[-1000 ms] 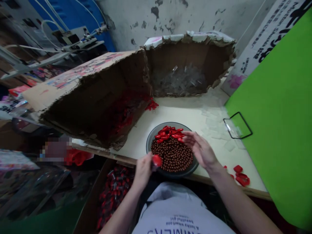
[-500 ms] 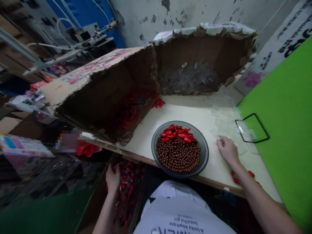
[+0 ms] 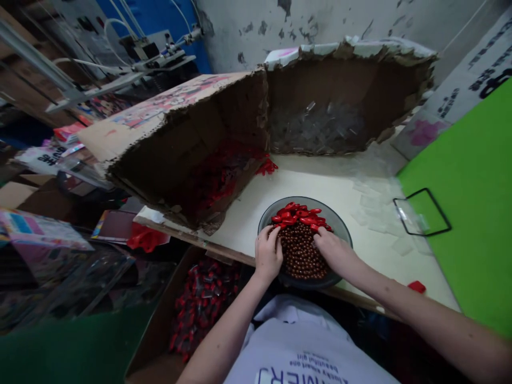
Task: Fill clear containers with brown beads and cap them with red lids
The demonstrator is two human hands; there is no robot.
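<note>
The left hand (image 3: 268, 253), fingers curled, presses into small glossy brown beads (image 3: 300, 256) in a round dark-grey bowl (image 3: 340, 221) near the front edge of the cream table (image 3: 352, 192). The right hand (image 3: 334, 253), fingers loosely spread, rests on the beads just below a heap of shiny red pieces (image 3: 298, 214) — whether either hand grips anything cannot be told. A torn brown cardboard box (image 3: 316, 80) of clear plastic pieces stands at the table's back edge.

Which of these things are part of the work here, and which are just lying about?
At work: left hand, right hand, dark bowl, brown beads, red pieces.
Lying about: torn cardboard box, green board, stray red piece.
</note>
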